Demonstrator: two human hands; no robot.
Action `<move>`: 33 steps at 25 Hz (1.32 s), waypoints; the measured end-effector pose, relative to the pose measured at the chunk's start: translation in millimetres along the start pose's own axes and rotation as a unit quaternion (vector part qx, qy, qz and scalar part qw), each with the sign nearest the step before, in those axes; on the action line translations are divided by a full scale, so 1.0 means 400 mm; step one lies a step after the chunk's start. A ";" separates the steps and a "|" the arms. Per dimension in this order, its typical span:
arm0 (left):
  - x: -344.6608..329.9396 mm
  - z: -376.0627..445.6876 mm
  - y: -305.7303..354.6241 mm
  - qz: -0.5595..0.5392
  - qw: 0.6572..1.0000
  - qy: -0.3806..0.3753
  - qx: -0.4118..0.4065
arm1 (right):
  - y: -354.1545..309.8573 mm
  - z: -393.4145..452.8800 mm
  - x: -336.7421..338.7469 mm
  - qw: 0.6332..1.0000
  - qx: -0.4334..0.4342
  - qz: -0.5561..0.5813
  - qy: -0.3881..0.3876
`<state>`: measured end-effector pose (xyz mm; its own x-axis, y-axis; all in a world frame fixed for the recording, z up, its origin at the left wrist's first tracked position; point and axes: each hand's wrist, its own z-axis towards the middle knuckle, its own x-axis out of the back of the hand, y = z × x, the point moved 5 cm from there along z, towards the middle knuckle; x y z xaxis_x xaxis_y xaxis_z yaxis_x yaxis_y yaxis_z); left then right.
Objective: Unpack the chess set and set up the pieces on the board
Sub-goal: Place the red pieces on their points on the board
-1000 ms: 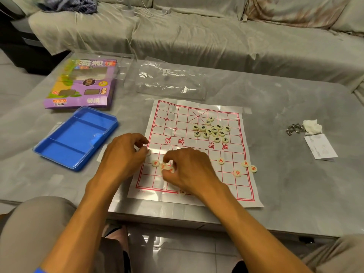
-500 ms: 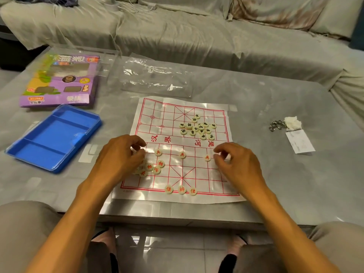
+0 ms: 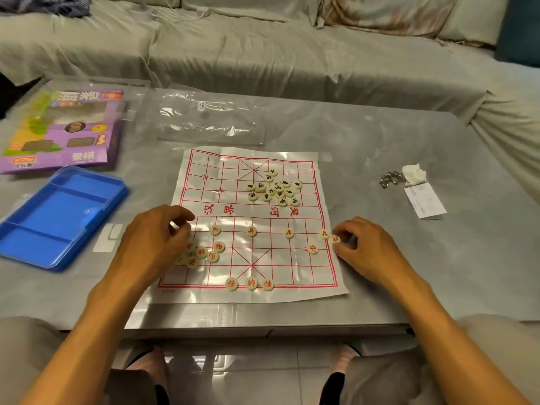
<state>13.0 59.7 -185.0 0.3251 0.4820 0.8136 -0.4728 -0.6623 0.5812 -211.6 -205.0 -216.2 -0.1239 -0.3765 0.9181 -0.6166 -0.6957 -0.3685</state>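
While your right hand (image 3: 362, 247) sits at the right edge of the board (image 3: 251, 223), its curled fingers pinch a red-marked piece (image 3: 335, 239) just beside the outermost of the four red pieces (image 3: 323, 234) spaced along one row. Your left hand (image 3: 155, 244) hovers over the board's left edge with fingers curled; you cannot tell from this view whether it grips anything, though a loose cluster of red pieces (image 3: 208, 252) lies partly under it. Three red pieces (image 3: 249, 283) stand side by side at the middle of the board's near edge. The black-marked pieces (image 3: 274, 188) are heaped together on the far half. On the tabletop (image 3: 380, 273), the blue tray (image 3: 58, 214) lies towards the left edge, with the purple box (image 3: 61, 133) behind it near the far-left corner.
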 end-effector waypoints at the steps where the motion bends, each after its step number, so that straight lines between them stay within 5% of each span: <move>1: 0.002 0.001 0.001 -0.001 1.000 0.002 0.000 | 0.003 -0.002 0.000 1.000 -0.002 -0.001 0.004; 5: 0.003 0.002 -0.002 -0.007 1.000 0.007 0.000 | -0.004 -0.031 0.025 0.998 -0.014 0.018 0.055; 10: 0.016 0.022 -0.020 -0.116 0.992 0.010 0.053 | -0.190 -0.063 0.022 0.987 0.094 0.103 0.076; 17: 0.011 0.004 -0.058 0.016 0.994 -0.087 0.064 | -0.346 -0.040 -0.061 0.982 0.114 0.145 0.025; 26: -0.010 -0.003 -0.055 0.051 0.982 -0.177 0.042 | -0.437 0.029 -0.136 0.992 0.123 0.002 0.003; 33: -0.003 0.004 -0.062 0.054 0.981 -0.183 0.035 | -0.454 0.051 -0.159 0.990 0.139 0.006 -0.022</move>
<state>25.5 74.5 -200.5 0.5545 0.1764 0.8133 -0.4679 -0.7421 0.4800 -75.9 -67.5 -210.7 -0.0914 -0.4079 0.9084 -0.3770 -0.8301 -0.4107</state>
